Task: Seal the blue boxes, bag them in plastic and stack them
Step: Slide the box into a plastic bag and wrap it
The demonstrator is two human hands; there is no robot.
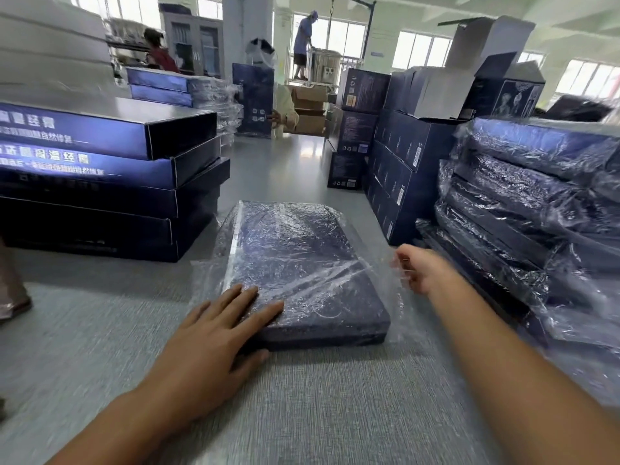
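Blue box (302,263): lies flat mid-floor (302,414), already inside its plastic bag (375,236).
Left hand (214,330): grip spread, straight fingers pressing the box's near left corner, I'd say to stop it sliding.
Right hand (422,270): grip pinching the bag's loose film beside the box's right edge, likely to draw it taut.
Room: bare floor nearest the person; bagged stack (520,203) close by on the right, unbagged stack (100,169) to the left.
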